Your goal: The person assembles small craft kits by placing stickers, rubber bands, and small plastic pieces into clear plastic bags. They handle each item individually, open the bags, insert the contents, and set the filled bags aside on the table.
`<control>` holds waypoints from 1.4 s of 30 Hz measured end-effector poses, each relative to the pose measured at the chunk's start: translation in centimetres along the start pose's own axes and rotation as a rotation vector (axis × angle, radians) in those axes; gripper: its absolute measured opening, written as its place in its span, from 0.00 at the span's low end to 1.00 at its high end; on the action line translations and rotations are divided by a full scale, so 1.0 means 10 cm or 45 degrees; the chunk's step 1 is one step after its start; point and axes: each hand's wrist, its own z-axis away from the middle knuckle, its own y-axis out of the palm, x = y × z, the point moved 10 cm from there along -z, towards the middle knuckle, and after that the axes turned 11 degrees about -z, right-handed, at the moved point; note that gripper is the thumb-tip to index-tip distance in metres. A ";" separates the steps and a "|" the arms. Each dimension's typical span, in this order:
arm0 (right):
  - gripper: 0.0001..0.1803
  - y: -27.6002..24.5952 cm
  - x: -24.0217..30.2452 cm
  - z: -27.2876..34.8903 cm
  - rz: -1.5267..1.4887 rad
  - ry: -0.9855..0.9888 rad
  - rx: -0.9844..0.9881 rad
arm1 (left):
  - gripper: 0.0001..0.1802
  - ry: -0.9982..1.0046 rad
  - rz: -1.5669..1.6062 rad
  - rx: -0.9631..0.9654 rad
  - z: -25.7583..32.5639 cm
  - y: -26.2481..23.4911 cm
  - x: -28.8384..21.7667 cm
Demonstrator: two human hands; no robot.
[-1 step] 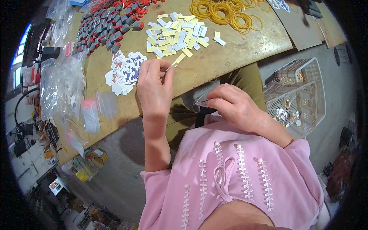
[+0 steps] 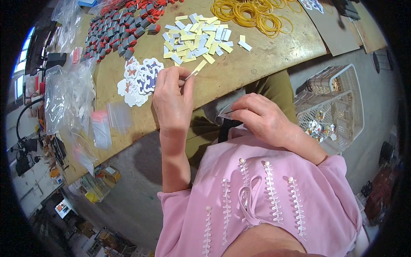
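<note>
My left hand (image 2: 173, 100) is at the table's near edge, thumb and fingers pinched on a thin white piece (image 2: 191, 76) seen almost edge-on. Its exact kind is unclear. Just past the fingertips lies a yellow-and-white paper strip (image 2: 200, 66), in front of a heap of similar folded strips (image 2: 199, 38). Beside the left knuckles sits a pile of white die-cut cards (image 2: 145, 79) with dark and brown prints. Over my lap, my right hand (image 2: 267, 120) grips a small clear plastic bag (image 2: 225, 112) between thumb and fingers.
Many grey-and-red small parts (image 2: 124, 34) cover the table's far left. Yellow rubber bands (image 2: 252, 15) lie at the far side. Clear bags (image 2: 70, 98) and small zip bags (image 2: 101, 128) lie at left. A white plastic basket (image 2: 334, 111) with shiny pieces stands at right.
</note>
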 end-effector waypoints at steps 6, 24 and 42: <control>0.14 -0.04 0.03 -0.05 -0.043 -0.014 -0.018 | 0.06 -0.274 0.496 0.118 0.12 0.10 0.13; 0.14 -0.06 0.21 -0.24 -0.012 -0.064 -0.006 | 0.13 0.133 0.773 -0.191 0.61 -0.36 -0.12; 0.14 -0.09 0.17 -0.23 -0.032 -0.062 -0.034 | 0.06 0.077 -0.154 -0.372 -0.42 -0.78 0.47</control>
